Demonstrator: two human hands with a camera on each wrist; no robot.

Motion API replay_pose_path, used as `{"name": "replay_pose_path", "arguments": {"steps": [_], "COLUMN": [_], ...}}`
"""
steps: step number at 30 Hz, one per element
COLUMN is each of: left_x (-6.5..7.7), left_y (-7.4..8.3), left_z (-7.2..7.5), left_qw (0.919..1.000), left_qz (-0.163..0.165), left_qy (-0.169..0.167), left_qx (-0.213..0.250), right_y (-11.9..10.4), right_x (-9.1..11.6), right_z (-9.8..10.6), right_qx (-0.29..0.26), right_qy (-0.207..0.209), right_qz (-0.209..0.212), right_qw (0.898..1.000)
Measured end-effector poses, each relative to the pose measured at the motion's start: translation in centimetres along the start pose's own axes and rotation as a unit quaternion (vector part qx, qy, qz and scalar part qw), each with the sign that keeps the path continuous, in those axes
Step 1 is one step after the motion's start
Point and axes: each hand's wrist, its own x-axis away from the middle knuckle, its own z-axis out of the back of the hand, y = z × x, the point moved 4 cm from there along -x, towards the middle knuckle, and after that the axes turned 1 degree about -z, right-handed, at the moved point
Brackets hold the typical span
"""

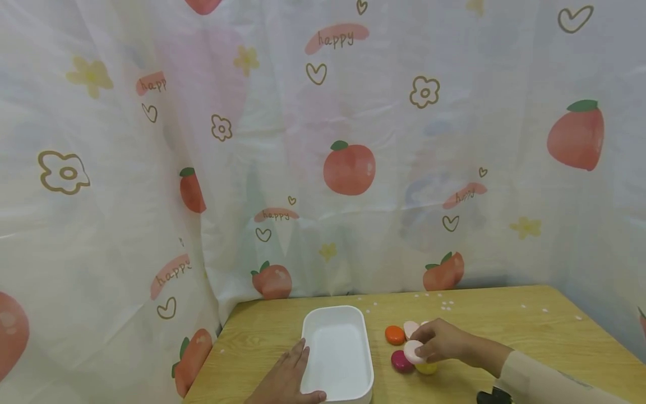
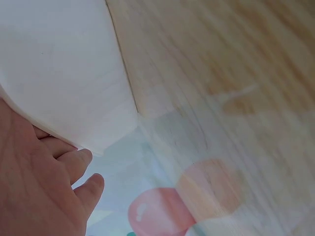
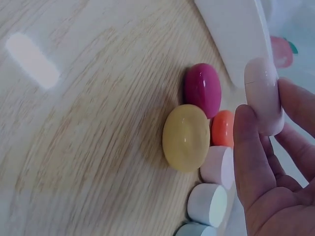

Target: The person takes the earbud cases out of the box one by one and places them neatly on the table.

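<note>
A white rectangular open box (image 1: 335, 353) stands on the wooden table. My left hand (image 1: 287, 376) rests against it, its fingers along the left side and the thumb at the near rim; the left wrist view shows the fingers at the box wall (image 2: 64, 73). In my right hand (image 1: 444, 341), a smooth pale pink rounded disc (image 3: 263, 96) is pinched between thumb and fingers, above the other pieces. Below it lie a magenta piece (image 3: 203, 91), a yellow piece (image 3: 186, 138), an orange piece (image 1: 395, 335) and a second pale pink piece (image 3: 217, 166).
Whitish (image 3: 206, 204) and pale blue (image 3: 197, 230) pieces continue the group in the right wrist view. A black object (image 1: 493, 396) sits at the near edge by the right sleeve. A fruit-printed curtain (image 1: 348, 224) hangs behind the table (image 1: 504, 314).
</note>
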Motion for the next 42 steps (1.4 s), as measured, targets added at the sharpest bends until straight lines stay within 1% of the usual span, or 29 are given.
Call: {"name": "replay_pose_path", "arguments": {"steps": [3,10,19,27,31,36,39,42], "left_x": [0.0,-0.1,0.0,-0.1,0.0,-0.1,-0.1,-0.1], "left_y": [-0.1,-0.2,-0.1,-0.2,-0.3,-0.5,-0.5,-0.6], "left_z": [-0.1,-0.2,-0.1,-0.2,-0.3,-0.4,-0.5,-0.5], "left_qw": [1.0000,1.0000,0.9999,1.0000,0.9999,0.9996,0.9997,0.9999], "left_qz": [0.002,0.000,0.004,0.001,0.009,0.019,0.016,0.010], "left_qy": [-0.003,-0.004,-0.010,-0.007,-0.013,-0.020,-0.018,-0.013], "left_qx": [0.000,0.000,-0.002,-0.004,-0.003,0.008,0.005,0.001], "right_y": [0.4,1.2,2.9,3.6,4.0,4.7,5.2,5.5], "right_x": [0.3,0.9,1.0,1.5,1.7,1.8,1.8,1.9], "right_z": [0.4,1.2,2.4,3.1,3.4,3.6,3.6,3.7], "right_qx": [-0.004,-0.013,-0.002,0.006,0.007,0.015,0.007,0.009], "right_qy": [0.006,0.006,0.036,0.034,0.036,0.050,0.050,0.053], "right_qz": [-0.009,-0.008,-0.029,-0.019,-0.017,-0.036,-0.038,-0.032], "right_qw": [1.000,1.000,0.999,0.999,0.999,0.998,0.998,0.998]}}
